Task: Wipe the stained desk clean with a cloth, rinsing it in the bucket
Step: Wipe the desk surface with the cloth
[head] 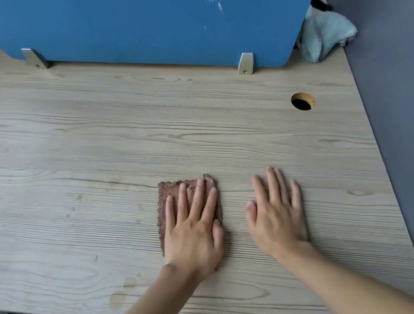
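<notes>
Head view shows the brown cloth (165,197) lying flat on the wood-grain tabletop (95,144), near the front and right of centre, pressed under the left hand (193,233), whose grip is open with straight fingers spread over the fabric. Just beside it, clear of the cloth, the right hand (277,216) rests palm-down on the wood, its grip also open and empty. Faint tan stains (122,291) mark the near edge, and a blue divider panel (132,22) stands at the back with a pale blue rag (324,35) at its right end.

The counter (95,144) showed pale wood grain with a matt, finely ridged face. The brown cloth (169,195) looked nubby and fuzzy-edged. The blue panel (132,22) was smooth and matt, its brackets (246,63) dull silvery metal. The teal cloth (326,35) looked soft.
</notes>
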`<move>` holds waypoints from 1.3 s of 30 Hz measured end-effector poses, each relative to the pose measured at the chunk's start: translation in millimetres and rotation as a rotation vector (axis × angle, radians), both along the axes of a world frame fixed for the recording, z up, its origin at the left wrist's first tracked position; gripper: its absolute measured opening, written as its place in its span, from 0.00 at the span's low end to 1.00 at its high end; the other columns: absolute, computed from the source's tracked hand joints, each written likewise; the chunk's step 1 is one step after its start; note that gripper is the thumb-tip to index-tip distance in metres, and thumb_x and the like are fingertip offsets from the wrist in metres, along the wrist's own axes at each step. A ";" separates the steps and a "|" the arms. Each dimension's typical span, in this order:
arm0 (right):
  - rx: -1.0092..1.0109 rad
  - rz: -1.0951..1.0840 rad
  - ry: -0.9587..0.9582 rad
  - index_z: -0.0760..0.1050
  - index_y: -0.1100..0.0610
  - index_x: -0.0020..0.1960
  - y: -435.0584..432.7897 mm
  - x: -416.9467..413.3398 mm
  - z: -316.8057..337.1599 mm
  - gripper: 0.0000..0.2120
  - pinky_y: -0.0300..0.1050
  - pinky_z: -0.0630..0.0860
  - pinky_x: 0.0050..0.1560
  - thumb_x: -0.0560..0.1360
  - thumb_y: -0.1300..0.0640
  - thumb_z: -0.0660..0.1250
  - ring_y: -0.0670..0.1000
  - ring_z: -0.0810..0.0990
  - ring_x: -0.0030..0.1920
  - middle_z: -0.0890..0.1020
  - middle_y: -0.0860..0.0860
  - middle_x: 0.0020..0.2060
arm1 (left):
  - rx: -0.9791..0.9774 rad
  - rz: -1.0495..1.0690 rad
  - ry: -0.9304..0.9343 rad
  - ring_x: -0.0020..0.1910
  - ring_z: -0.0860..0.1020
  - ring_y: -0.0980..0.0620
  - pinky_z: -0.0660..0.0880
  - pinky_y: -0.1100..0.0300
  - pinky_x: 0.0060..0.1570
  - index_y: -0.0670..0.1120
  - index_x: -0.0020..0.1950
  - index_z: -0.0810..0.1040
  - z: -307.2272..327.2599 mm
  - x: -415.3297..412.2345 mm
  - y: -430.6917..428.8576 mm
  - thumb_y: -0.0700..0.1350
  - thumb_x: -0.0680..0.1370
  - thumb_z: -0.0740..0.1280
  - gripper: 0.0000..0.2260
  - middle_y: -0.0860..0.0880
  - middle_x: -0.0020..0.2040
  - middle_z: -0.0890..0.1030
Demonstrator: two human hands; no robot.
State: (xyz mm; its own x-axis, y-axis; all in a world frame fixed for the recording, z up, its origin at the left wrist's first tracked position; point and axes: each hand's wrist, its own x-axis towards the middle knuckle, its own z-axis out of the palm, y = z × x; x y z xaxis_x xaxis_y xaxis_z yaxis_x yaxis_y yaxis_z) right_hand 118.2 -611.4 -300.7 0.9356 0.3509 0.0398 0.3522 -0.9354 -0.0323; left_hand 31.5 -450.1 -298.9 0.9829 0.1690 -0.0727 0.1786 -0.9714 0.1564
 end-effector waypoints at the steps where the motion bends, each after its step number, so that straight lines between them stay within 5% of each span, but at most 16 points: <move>1: 0.003 -0.001 0.002 0.71 0.56 0.74 0.1 -0.2 -0.1 0.30 0.65 0.56 0.75 0.76 0.45 0.52 0.60 0.62 0.77 0.66 0.62 0.76 | -0.001 -0.027 -0.006 0.80 0.50 0.41 0.51 0.39 0.75 0.52 0.81 0.58 -0.7 -3.6 -6.8 0.55 0.78 0.54 0.30 0.49 0.82 0.54; 5: -0.005 0.009 0.005 0.70 0.56 0.74 -0.2 0.5 0.9 0.30 0.65 0.56 0.75 0.76 0.45 0.52 0.60 0.62 0.77 0.65 0.62 0.76 | 0.010 -0.162 -0.014 0.81 0.51 0.44 0.51 0.42 0.76 0.54 0.82 0.54 -1.4 -0.3 5.8 0.55 0.79 0.54 0.30 0.51 0.82 0.53; 11: -0.001 0.008 -0.001 0.70 0.56 0.74 0.2 1.4 -0.3 0.30 0.65 0.56 0.75 0.76 0.45 0.53 0.61 0.62 0.77 0.66 0.62 0.76 | 0.001 0.064 -0.008 0.81 0.50 0.43 0.50 0.40 0.76 0.53 0.81 0.57 -0.9 24.3 6.3 0.55 0.78 0.52 0.30 0.50 0.82 0.54; 17: 0.003 0.005 0.004 0.70 0.55 0.74 -1.3 1.1 -0.1 0.30 0.65 0.56 0.76 0.75 0.45 0.54 0.60 0.62 0.77 0.66 0.62 0.76 | 0.029 -0.172 -0.020 0.81 0.50 0.46 0.50 0.43 0.77 0.56 0.82 0.54 -3.0 22.5 4.2 0.56 0.80 0.52 0.29 0.53 0.82 0.53; 22: 0.015 0.007 0.010 0.70 0.56 0.74 -0.5 1.4 -2.1 0.30 0.65 0.55 0.76 0.76 0.46 0.55 0.60 0.61 0.78 0.65 0.62 0.76 | 0.036 0.029 -0.007 0.81 0.49 0.45 0.48 0.42 0.77 0.54 0.81 0.56 -3.8 44.2 18.1 0.56 0.79 0.50 0.29 0.51 0.82 0.54; 39: 0.016 0.001 0.033 0.70 0.56 0.74 -0.3 1.2 -0.5 0.30 0.65 0.56 0.75 0.75 0.46 0.54 0.60 0.61 0.78 0.65 0.62 0.76 | -0.007 -0.132 0.043 0.81 0.42 0.45 0.44 0.41 0.76 0.56 0.82 0.49 0.0 45.9 -7.0 0.56 0.80 0.49 0.30 0.53 0.82 0.47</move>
State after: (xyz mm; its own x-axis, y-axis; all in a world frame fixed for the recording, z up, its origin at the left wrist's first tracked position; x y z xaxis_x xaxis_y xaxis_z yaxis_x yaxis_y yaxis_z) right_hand 119.4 -611.7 -301.2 0.9362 0.3512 0.0141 0.3514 -0.9344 -0.0588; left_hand 77.4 -457.2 -298.9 0.9925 0.0378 -0.1160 0.0561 -0.9858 0.1585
